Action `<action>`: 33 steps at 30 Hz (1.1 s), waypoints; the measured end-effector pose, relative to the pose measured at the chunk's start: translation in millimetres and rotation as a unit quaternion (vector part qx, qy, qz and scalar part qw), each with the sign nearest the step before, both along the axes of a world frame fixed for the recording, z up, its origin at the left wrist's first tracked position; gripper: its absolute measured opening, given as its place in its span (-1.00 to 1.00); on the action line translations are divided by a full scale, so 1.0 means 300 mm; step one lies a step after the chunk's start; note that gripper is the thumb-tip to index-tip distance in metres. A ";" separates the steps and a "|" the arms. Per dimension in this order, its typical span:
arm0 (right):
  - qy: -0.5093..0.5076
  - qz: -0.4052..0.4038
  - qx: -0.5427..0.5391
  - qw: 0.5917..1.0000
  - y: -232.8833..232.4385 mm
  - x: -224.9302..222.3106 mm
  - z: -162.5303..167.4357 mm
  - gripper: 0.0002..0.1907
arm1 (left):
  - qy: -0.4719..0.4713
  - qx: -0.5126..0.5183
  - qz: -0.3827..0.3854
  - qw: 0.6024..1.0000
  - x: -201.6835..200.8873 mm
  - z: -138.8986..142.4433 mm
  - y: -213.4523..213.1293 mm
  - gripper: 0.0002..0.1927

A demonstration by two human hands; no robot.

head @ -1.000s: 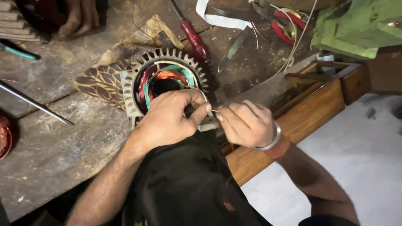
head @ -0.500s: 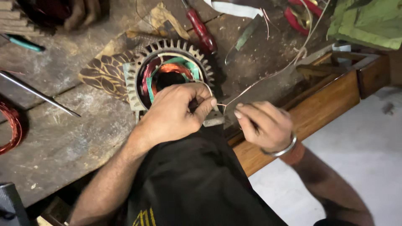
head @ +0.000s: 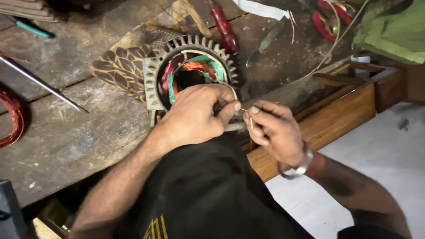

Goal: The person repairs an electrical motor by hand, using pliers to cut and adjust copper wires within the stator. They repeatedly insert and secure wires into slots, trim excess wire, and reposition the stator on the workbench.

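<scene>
A finned round motor stator point(head: 156, 73) with copper windings and green insulation stands on the worn wooden bench point(head: 66, 137). My left hand point(head: 197, 117) rests against the stator's near side, its thumb and forefinger pinched on a thin pale wire point(head: 243, 109). My right hand point(head: 274, 130), with a metal bangle at the wrist, is close beside it and pinches the same wire with its fingers. The wire's far part loops back toward the stator. The stator's near rim is hidden by my left hand.
A patterned cloth point(head: 121, 66) lies under the stator. A red-handled screwdriver point(head: 222, 26), red-handled pliers point(head: 325, 20), a metal rod point(head: 42, 84) and a copper wire coil point(head: 13, 119) lie on the bench. An open wooden drawer point(head: 349, 102) sits at right, green cloth point(head: 394, 26) above it.
My right hand has come in toward my left hand, so the stretch of wire between them is shorter. The view has shifted slightly.
</scene>
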State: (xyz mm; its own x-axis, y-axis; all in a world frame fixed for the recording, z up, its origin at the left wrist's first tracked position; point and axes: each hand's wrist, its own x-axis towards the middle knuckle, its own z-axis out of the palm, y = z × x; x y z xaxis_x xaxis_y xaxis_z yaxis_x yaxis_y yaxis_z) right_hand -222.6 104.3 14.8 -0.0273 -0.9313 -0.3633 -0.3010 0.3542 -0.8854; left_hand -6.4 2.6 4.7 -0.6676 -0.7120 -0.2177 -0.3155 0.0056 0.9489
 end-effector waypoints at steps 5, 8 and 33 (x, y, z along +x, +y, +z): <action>0.006 0.007 0.060 0.998 0.011 -0.046 0.045 -0.82 | 0.013 -0.011 0.005 1.000 0.001 -0.001 -0.008 -0.81; 0.274 0.181 -0.199 0.923 -0.012 -0.060 0.077 -0.81 | 0.007 -0.001 -0.005 1.000 0.000 0.002 -0.013 -0.81; 0.017 0.017 0.011 1.000 0.009 0.009 -0.006 -0.85 | 0.026 -0.037 0.037 0.998 0.005 0.002 0.011 -0.84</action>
State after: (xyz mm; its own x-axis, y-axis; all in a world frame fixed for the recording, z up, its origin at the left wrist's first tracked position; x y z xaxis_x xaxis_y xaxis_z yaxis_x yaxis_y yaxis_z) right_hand -219.9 106.9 13.1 -0.0076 -0.9233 -0.3839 -0.3433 0.3630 -0.8663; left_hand -4.9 5.8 5.2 -0.6221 -0.7722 -0.1293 -0.2687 0.0554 0.9616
